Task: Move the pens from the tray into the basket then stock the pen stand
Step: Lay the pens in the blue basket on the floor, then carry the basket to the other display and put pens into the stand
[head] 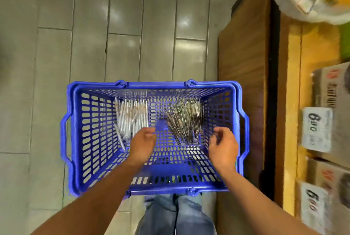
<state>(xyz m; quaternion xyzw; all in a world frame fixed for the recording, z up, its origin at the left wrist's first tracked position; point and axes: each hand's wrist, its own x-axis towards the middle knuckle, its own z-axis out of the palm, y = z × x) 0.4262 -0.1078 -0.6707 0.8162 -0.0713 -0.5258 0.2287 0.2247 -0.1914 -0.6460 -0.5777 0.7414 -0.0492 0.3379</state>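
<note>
Reaching down into the blue basket (pixel 154 85) sitting on the grey tiled floor (pixel 56 54), left hand (pixel 144 141) and right hand (pixel 223 144) both loosely curled, grasping nothing. Lying on the basket bottom: white pens (pixel 131 117) bundled left, dark pens (pixel 186 119) heaped right, well apart. Standing beside a wooden shelf (pixel 291 83) bearing price tags (pixel 316 128).

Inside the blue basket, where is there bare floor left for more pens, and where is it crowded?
Bare mesh runs down the middle of the basket, between the white pens and the dark pens, and along the near wall under both wrists. The far half is crowded; left hand and right hand hover over the piles' near ends.
</note>
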